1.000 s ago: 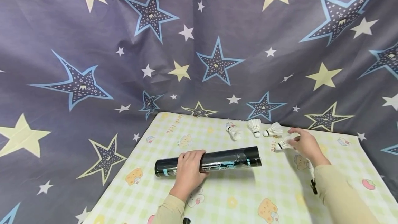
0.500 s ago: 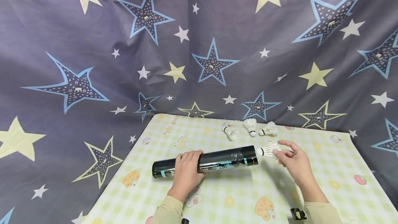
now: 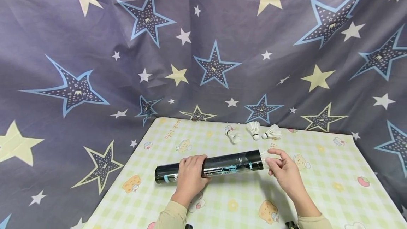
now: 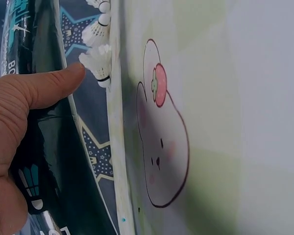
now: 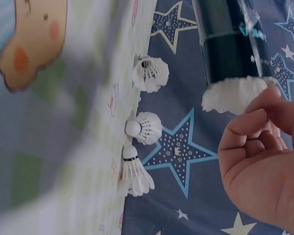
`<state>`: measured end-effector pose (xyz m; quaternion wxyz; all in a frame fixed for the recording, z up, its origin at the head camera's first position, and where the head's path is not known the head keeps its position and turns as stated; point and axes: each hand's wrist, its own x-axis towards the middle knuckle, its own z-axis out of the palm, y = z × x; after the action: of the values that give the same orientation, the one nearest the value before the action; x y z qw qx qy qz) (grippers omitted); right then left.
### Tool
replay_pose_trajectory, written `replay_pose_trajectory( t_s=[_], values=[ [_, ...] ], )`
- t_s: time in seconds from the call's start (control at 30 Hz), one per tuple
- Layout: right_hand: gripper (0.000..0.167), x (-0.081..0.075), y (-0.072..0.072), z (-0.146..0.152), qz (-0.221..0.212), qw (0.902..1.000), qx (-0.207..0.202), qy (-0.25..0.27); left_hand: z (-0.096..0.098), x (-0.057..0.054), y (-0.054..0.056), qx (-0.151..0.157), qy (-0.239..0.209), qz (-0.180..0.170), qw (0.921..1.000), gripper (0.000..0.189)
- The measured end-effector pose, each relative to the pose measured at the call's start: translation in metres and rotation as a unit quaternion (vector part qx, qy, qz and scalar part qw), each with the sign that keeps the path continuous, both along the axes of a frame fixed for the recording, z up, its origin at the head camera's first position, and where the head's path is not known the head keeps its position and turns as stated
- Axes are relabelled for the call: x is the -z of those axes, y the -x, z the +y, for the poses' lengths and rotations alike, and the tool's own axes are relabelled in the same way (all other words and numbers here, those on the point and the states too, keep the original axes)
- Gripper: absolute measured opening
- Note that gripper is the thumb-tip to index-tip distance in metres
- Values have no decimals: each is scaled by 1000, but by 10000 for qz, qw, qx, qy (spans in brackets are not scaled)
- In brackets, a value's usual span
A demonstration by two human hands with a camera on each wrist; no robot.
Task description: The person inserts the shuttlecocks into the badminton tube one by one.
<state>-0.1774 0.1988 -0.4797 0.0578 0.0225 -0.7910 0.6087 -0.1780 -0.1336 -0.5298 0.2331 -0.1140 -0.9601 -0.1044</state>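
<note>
Shuttlecock [image 5: 233, 94] number one of the loose ones sits feathers-out in the mouth of the black tube [image 3: 229, 163], only its white skirt showing past the rim in the right wrist view. The tube lies on its side across the checked tablecloth [image 3: 318, 172], its open end toward the right hand [image 3: 283, 172].

The right hand's fingertips [image 5: 264, 105] are curled together at the feather skirt, touching or lightly pinching it; from the head view the exact contact is hard to make out, so a light pinch seems the fair reading. The left hand [image 3: 190, 177] wraps over the tube's middle, thumb along its side, fingers clamped round it to keep it from rolling.

As I judge it, the step in hand is loading: the cork has gone in and the skirt has yet to follow. A next move would call for a straight push along the tube's axis, with the feathers squeezed evenly so none folds back on the rim, while the left hand keeps the tube steady.

What else the tube holds cannot be told; its dark wall hides the inside. Three more shuttlecocks [image 3: 254, 130] lie on the cloth near the far edge, well apart from the tube, two close together and one a little to the left.
</note>
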Motion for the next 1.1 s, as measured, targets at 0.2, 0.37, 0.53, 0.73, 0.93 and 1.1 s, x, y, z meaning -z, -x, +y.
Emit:
replay_pose_trajectory(
  t_s=[0.2,0.37,0.53,0.73,0.93,1.1],
  values=[
    [30,3,-4,-6,-149,9984,-473,269,1,0,0,97,-53,-19,9999,83],
    [32,3,-8,-6,-161,9965,-705,413,2,-1,0,100,-50,16,9999,84],
    [39,3,-9,-5,-144,9975,-498,486,2,0,1,131,-87,59,9999,85],
    [47,5,-11,-3,-173,9996,-3,206,3,0,1,85,-139,30,9999,85],
    [48,6,-14,-4,-461,9988,-162,-92,3,-1,1,86,-162,36,9998,83],
    [49,6,-14,-8,-902,9949,-407,202,4,0,0,158,-206,110,9996,83]
  ],
)
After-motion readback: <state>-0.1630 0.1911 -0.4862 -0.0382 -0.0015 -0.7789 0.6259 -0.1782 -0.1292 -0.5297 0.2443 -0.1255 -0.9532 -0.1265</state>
